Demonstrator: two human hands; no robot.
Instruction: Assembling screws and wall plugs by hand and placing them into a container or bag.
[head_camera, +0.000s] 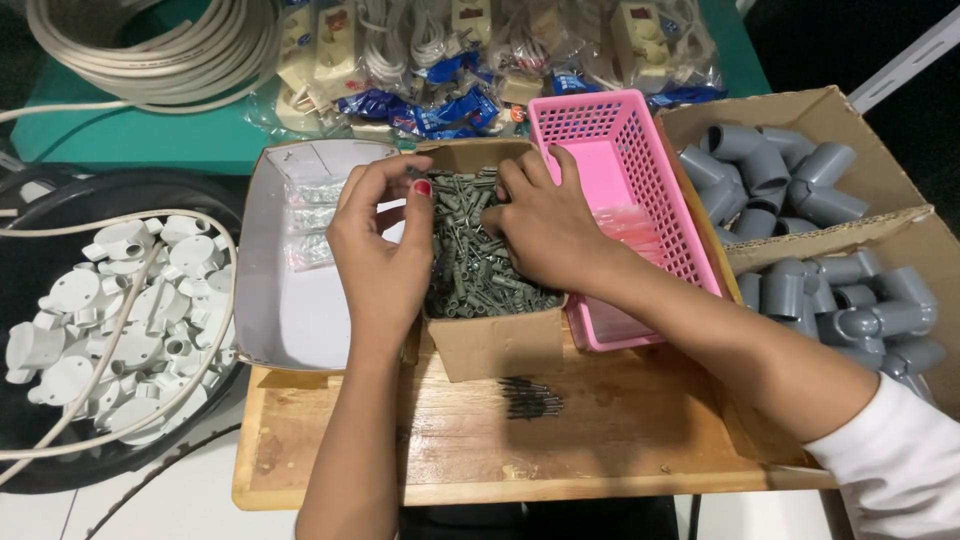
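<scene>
Both hands were in a small cardboard box (490, 335) full of grey-green wall plugs (470, 265), which stood on a wooden desk (600, 440) between a white tray (265, 320) and a pink basket (640, 150).

The box looked packed to its rim, so a careless scoop could have flicked plugs over the edge onto the desk or into the tray. The box also seemed light and sat close to the desk's front; a push from either wrist might have shifted it. A little bunch of dark nails (530, 397) lay loose on the desk just before it and could have been brushed off by a forearm.

The left hand (380, 250) came in from below, wrist bent, fingers curled; thumb and forefinger were pinched at the box's upper left corner, apparently on a plug or two, though what they held was too small to tell for sure. The right hand (545, 230) reached across from the right, palm down, fingers bent and dug into the plugs, gathering rather than spread flat.

Small clear packets (310, 220) lay in the tray. Grey pipe elbows (780, 180) filled cartons at the right, and white junction boxes (110, 320) filled a black tub at the left.
</scene>
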